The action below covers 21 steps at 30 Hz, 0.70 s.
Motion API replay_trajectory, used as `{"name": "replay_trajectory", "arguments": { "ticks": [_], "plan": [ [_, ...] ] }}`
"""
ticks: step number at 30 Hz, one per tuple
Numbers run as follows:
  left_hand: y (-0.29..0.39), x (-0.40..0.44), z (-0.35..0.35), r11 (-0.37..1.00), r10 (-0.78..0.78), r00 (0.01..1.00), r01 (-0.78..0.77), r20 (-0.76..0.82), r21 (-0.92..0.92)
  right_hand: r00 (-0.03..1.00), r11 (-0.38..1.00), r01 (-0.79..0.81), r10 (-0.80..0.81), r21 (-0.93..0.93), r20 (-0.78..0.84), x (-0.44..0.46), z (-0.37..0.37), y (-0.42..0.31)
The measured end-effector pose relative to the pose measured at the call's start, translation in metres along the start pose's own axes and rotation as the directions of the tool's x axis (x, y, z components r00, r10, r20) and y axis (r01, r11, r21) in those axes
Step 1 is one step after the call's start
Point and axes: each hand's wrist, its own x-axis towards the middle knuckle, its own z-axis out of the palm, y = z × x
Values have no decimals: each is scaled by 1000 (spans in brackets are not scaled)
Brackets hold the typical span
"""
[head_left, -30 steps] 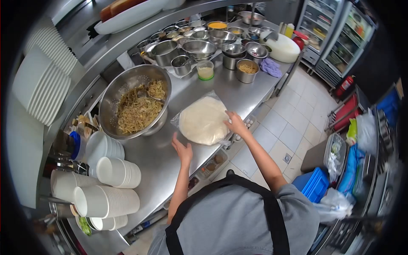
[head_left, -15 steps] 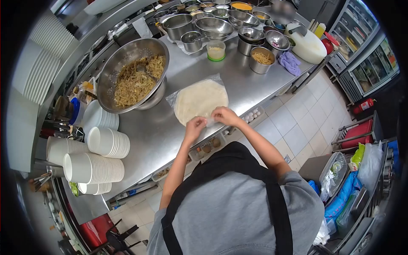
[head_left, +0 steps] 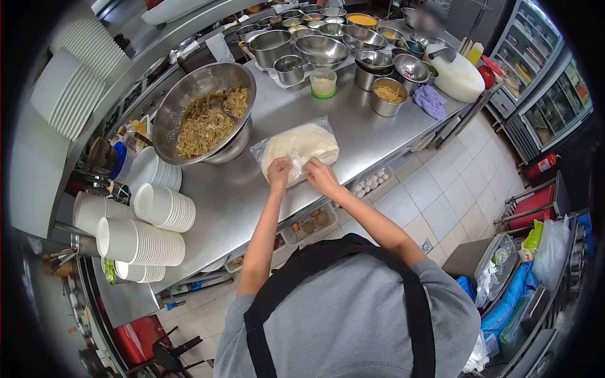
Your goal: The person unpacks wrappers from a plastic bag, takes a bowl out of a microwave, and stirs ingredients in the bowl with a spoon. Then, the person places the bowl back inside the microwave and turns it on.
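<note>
On the steel counter lies a stack of thin, round, cream-coloured dough wrappers (head_left: 302, 140) on a clear plastic bag (head_left: 320, 122). My left hand (head_left: 279, 171) pinches at its near edge, fingers closed. Close beside it, my right hand (head_left: 320, 175) is also closed in a pinch. Between them rises a whitish, translucent edge (head_left: 296, 162), drawn up over the middle of the stack. Whether it is dough alone or plastic too, I cannot tell.
A big perforated bowl of shredded filling (head_left: 214, 123) stands at the left. Stacked white bowls (head_left: 142, 240) sit by the front left corner. Behind are a green-lidded tub (head_left: 323, 84), a pot of shredded food (head_left: 388, 96) and a purple cloth (head_left: 430, 99).
Both hands have moved away from the counter's front edge, drawing the near edge of the wrappers up and over. The view has shifted slightly.
</note>
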Motion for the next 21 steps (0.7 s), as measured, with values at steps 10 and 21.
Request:
{"name": "replay_trajectory", "arguments": {
  "ticks": [10, 21],
  "plan": [
    [34, -37, 3, 516, 435, 872, -444, 223, 732, 989, 971, 145, -136, -189, 59, 18, 6, 6],
    [46, -12, -1, 340, 218, 905, -421, 365, 841, 925, 845, 359, -267, -396, 269, 30, 9, 10]
  ]
}}
